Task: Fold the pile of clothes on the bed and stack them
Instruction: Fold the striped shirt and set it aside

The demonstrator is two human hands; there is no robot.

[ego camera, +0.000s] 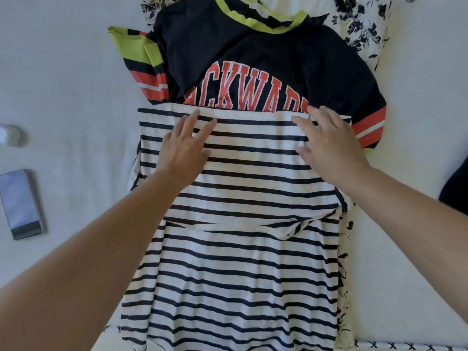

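Bed (63, 84): white cover, carries the pile.
Striped garment (240, 249): spread over a navy shirt (253, 62), partly folded.
Hands: left hand (186, 148) and right hand (329, 145) apart, fingers flat, pressing the top edge.
Advice: smooth outward before the next fold.

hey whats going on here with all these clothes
A person is folding laundry on a white bed. Both hands lie flat on a striped top, the left hand and right hand near its folded upper edge. It overlaps a navy jersey with orange lettering; floral fabric lies beneath.
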